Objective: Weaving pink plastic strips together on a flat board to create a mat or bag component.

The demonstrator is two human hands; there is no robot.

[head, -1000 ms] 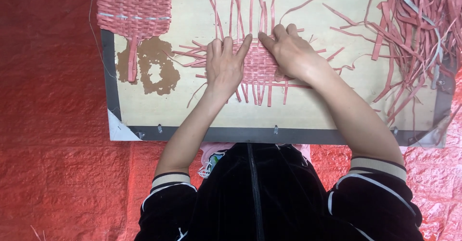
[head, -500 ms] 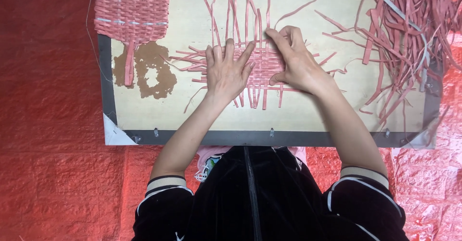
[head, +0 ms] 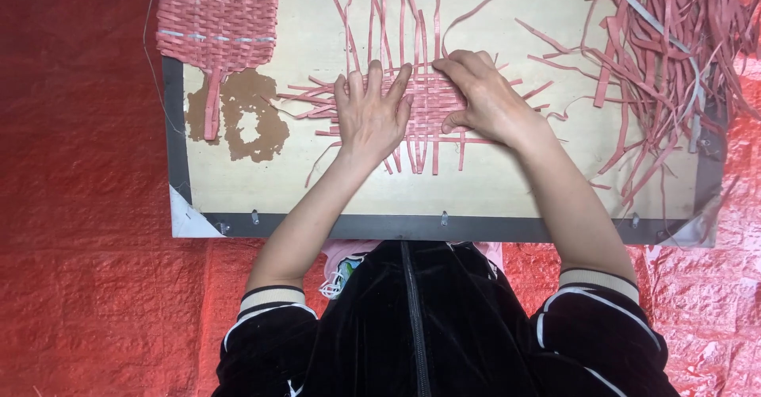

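Surroundings: a finished woven mat [head: 216, 31] of pink strips lies at the board's far left corner, with one loose tail hanging down toward a brown patch [head: 247, 121] of torn surface on the board [head: 507, 183]. A second woven edge shows at the very top left, cut off by the frame. A large loose pile of pink strips [head: 670, 56] fills the far right corner and spills past the right edge; a pale grey strip runs diagonally through it. Red sheeting [head: 79, 207] covers the floor around the board.

Work piece: the half-woven panel [head: 428, 104] sits mid-board, slightly toward the far edge. Its long uprights run from near edge to far edge, free ends fanning out beyond the weave at the far side; cross strips run left to right, ends sticking out both ways.

Left hand [head: 371, 116]: flat, fingers spread, pressing down on the panel's left part, grasping nothing.
Right hand [head: 487, 100]: fingers curled over the panel's right part, fingertips pinching at strips there; which strip, cannot tell.

Open room: bare board along the near edge below the panel, and between panel and pile.
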